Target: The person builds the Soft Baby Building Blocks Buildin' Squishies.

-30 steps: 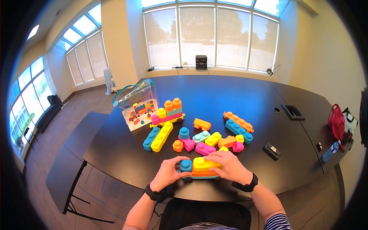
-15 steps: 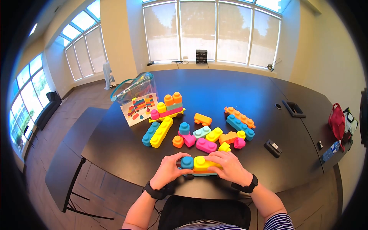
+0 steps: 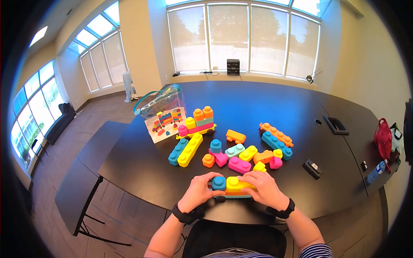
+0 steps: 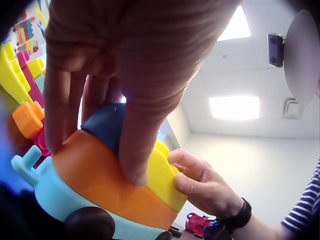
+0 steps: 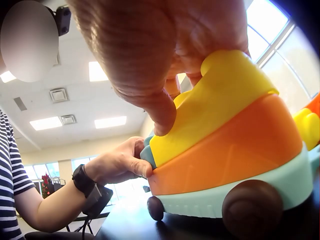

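Observation:
At the near edge of the table stands a toy train car of stacked building blocks. Its light teal wheeled base (image 5: 205,204) has dark wheels and a hook at one end. A long orange block (image 5: 227,145) sits on the base, topped by a blue block (image 3: 219,183) and a longer yellow block (image 3: 234,184). My left hand (image 3: 199,192) grips the car's left end, its thumb reaching over the blue block onto the orange one. On the right, my right hand (image 3: 266,189) holds the yellow block between thumb and fingers, palm above it.
Several loose blocks, including a pink one (image 3: 239,165), lie just beyond the hands. Behind them are another block car (image 3: 197,129) and a clear bag (image 3: 165,101) with a picture card. At right are a black device (image 3: 312,168) and a water bottle (image 3: 376,172).
The head view has swung slightly, so the whole scene sits a little further right. Both hands keep their hold on the train car, with almost no movement against it.

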`<action>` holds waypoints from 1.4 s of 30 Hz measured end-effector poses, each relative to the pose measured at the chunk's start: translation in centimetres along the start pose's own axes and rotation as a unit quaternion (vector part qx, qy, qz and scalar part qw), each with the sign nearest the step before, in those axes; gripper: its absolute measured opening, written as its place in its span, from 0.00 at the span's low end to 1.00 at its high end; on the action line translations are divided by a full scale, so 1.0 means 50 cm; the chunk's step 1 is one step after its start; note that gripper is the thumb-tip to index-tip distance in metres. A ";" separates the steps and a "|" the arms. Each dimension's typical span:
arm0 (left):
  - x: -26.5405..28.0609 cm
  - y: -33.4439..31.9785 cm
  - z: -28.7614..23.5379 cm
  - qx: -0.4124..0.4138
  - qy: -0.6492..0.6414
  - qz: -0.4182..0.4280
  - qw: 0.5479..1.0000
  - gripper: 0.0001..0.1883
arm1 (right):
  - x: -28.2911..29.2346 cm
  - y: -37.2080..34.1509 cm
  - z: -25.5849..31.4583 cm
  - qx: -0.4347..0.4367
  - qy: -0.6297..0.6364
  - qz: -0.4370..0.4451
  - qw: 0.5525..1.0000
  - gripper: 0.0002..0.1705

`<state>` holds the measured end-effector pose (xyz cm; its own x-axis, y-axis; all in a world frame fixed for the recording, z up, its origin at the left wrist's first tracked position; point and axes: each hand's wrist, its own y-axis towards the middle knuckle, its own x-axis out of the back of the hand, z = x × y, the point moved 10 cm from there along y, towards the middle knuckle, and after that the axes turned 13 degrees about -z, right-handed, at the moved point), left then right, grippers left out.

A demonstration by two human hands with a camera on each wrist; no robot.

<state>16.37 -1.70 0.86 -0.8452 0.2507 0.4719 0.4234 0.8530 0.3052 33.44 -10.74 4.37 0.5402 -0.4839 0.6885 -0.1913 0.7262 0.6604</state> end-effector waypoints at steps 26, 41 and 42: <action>0.012 -0.002 -0.012 -0.019 0.004 -0.018 1.000 0.29 | 0.000 0.029 -0.055 -0.112 0.186 0.121 0.969 0.22; 0.072 -0.004 0.034 0.020 -0.017 -0.008 1.000 0.28 | -0.155 0.103 -0.231 -0.108 -0.111 0.198 0.968 0.27; 0.070 -0.003 0.033 0.020 -0.020 -0.007 1.000 0.28 | -0.148 0.108 -0.228 -0.104 -0.093 0.185 0.973 0.26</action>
<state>12.78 -0.22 1.12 -0.8637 0.2566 0.4338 0.3988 0.8742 0.2769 37.73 2.33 -0.58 0.3045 -0.2371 0.9225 -0.1644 0.9409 0.2961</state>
